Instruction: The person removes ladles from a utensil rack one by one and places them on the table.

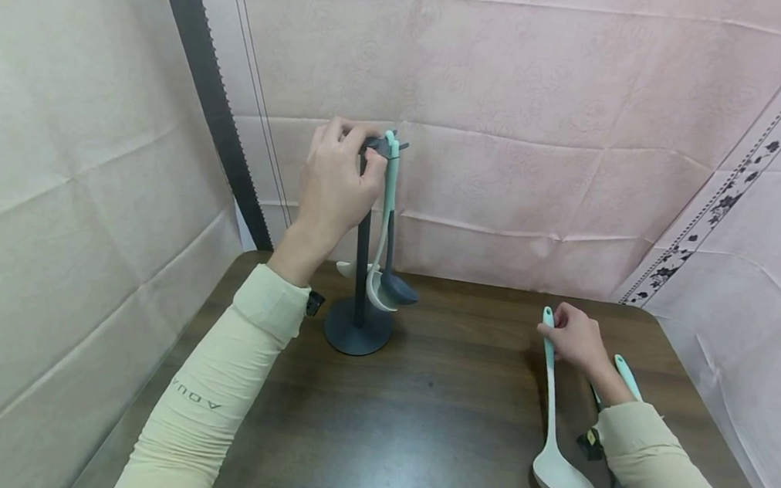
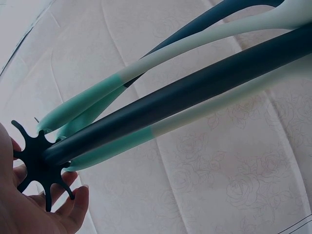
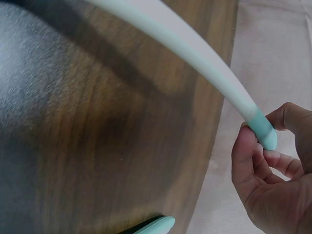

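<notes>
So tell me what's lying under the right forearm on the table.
A second utensil with a mint handle tip pokes out behind the right hand. The sleeve covers the rest, so its head cannot be seen.

The utensil stand (image 1: 362, 272) is a dark slate blue-grey, post, base and spiky top alike. The utensils hanging on it have mint-green handle ends; one ladle (image 1: 397, 287) is dark blue-grey, the other (image 1: 379, 293) off-white. Right of the stand, the big spoon (image 1: 555, 437) is cream with a mint tip, and another mint handle (image 1: 628, 376) pokes out just past it. The table (image 1: 417, 417) is dark brown woodgrain. Behind the stand, the backdrop cloth (image 1: 550, 95) is pale pink with a faint rose pattern, plus a black floral border (image 1: 746, 167) at right. Both sleeves (image 1: 209, 406) are pale yellow-cream with grey lettering.
</notes>
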A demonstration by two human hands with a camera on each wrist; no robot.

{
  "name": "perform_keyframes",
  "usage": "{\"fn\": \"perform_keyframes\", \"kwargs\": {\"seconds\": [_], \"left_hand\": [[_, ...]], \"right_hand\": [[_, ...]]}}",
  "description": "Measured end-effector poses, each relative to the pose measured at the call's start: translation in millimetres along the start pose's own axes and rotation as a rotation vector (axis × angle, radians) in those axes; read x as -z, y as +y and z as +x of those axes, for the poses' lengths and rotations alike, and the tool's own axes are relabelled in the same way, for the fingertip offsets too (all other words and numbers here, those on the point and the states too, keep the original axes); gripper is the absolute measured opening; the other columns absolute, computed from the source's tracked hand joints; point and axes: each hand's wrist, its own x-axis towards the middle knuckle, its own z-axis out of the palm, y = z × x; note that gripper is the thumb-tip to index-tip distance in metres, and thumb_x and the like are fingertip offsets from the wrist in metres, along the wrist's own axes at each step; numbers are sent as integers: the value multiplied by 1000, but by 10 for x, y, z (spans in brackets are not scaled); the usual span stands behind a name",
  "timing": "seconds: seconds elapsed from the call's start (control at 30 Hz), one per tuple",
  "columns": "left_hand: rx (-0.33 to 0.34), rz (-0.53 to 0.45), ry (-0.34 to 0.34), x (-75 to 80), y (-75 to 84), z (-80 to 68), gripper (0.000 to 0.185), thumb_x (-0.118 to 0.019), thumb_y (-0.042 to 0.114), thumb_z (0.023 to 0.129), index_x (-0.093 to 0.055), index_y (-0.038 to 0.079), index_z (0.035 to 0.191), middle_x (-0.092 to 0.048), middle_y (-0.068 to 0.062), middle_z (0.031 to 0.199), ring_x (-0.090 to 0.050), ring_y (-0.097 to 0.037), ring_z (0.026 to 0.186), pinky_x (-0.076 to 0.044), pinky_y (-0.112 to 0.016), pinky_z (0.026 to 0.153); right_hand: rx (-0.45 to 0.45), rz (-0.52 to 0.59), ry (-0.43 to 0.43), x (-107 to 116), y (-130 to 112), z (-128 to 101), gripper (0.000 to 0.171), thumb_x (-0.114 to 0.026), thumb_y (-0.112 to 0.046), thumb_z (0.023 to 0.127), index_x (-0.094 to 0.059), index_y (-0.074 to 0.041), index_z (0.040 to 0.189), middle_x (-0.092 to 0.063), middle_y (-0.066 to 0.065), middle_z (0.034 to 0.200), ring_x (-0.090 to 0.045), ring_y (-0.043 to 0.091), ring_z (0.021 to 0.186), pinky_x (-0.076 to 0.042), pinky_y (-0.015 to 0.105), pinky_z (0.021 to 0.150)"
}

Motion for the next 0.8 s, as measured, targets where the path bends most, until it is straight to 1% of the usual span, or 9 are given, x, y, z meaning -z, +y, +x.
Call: {"fn": "perform_keyframes", "kwargs": {"seconds": [0.17,0.37,0.6,0.7,0.8], "left_hand": [[1,2,-2,2,-6,2,42,-47,30,101,-73,12,129,-63,-10,129,-54,-30,120,-51,-40,84],[12,16,-13,3,-5,1,42,-47,30,101,-72,13,130,-62,-9,132,-54,-29,122,-51,-40,83],[26,11,-27,10,12,-10,42,-47,31,102,-72,15,131,-62,-8,134,-53,-28,122,-51,-39,83],[25,14,-24,13,18,-13,42,-47,31,102,-72,15,131,-62,-8,134,-53,-28,121,-51,-39,84],[21,16,-17,22,20,-13,42,-47,30,102,-72,14,131,-62,-8,133,-54,-28,121,-51,-39,84]], "right_hand": [[1,-11,-16,-38,40,-5,23,-68,-19,100,-53,-4,92,-59,8,72,-66,20,56,-57,32,50],[7,-22,-33,-105,104,-21,23,-69,-19,100,-54,-4,93,-59,8,72,-64,20,56,-57,34,50],[-13,-41,-68,-185,163,-30,23,-70,-19,99,-54,-5,91,-60,7,72,-62,19,56,-57,34,51],[-26,-30,-102,-208,180,-28,22,-69,-18,99,-55,-4,92,-59,8,74,-62,19,58,-58,35,52],[-59,-10,-155,-226,199,-18,21,-68,-19,100,-56,-3,92,-59,9,76,-63,19,60,-60,35,53]]}}
